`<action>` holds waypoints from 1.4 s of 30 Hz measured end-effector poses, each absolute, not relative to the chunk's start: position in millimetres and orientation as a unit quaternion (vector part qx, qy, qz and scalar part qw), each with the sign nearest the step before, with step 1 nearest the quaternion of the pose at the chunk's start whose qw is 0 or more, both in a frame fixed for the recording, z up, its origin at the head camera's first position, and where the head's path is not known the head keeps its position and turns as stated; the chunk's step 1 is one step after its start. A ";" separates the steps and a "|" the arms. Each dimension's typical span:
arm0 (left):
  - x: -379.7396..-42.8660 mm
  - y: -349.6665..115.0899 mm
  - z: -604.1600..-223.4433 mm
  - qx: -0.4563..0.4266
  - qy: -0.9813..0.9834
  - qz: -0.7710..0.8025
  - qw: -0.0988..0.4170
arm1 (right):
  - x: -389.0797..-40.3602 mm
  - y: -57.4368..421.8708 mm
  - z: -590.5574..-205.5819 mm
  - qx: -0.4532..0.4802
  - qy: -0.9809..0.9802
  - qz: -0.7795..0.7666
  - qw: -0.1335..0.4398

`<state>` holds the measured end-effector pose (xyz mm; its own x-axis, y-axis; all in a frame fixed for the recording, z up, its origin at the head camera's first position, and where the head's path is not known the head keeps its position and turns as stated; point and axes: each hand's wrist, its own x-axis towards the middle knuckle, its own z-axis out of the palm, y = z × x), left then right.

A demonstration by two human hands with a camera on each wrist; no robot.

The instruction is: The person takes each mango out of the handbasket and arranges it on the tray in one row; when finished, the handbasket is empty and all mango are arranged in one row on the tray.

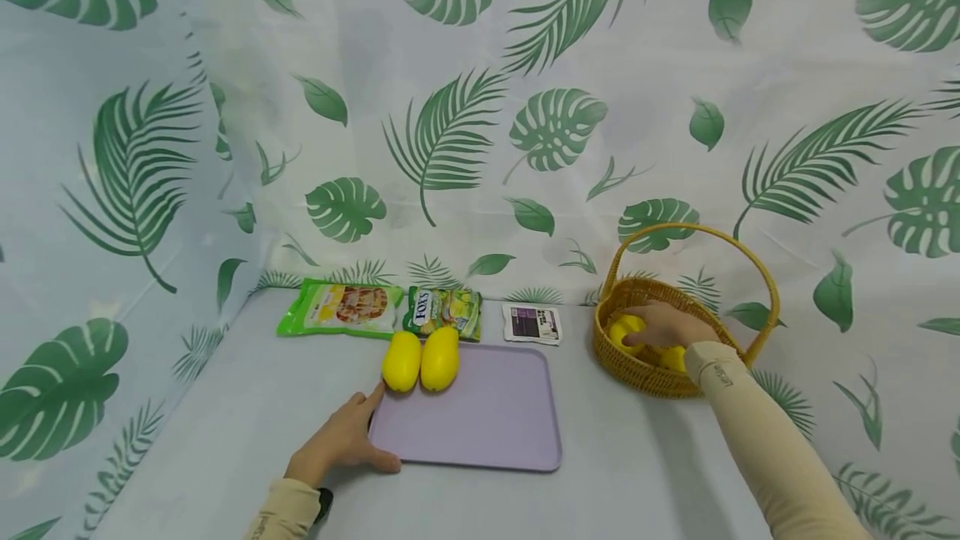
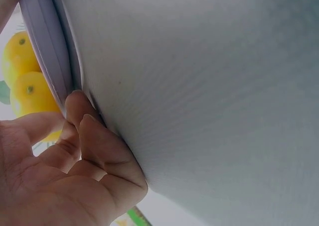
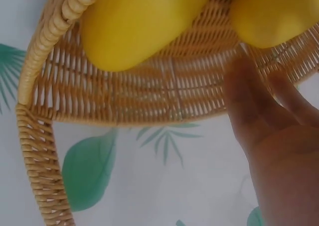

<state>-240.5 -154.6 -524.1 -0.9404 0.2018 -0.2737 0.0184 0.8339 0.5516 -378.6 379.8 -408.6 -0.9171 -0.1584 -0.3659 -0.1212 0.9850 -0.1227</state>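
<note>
My left hand is at the left side of a lilac tray. In the left wrist view its curled fingers hold the tray's rim, with the thumb partly out of frame. Two smooth yellow mangoes lie side by side at the tray's far left corner. Over on the right, my right hand reaches into a wicker basket. Its fingers stretch beside a yellow mango, fingertips close at its side. Another mango lies in the basket; the thumb is hidden in the right wrist view.
Behind the tray lie a green food bag, a FOX'S candy bag and a small white and dark packet. The basket's tall arched handle rises beside the right forearm. A leaf-patterned cloth hangs close behind.
</note>
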 end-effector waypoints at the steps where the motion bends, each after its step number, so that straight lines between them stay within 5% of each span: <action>1: -240.7 -154.4 -524.3 0.058 0.944 0.283 0.162 | -379.3 380.6 -409.0 -0.072 0.978 -0.050 0.192; 30: -237.6 -150.0 -523.6 0.055 0.941 0.289 0.167 | -400.9 380.1 -433.5 -0.072 0.966 -0.060 0.241; 42: -238.9 -154.6 -517.7 0.045 0.942 0.286 0.168 | -400.6 375.3 -423.3 -0.073 0.971 -0.065 0.220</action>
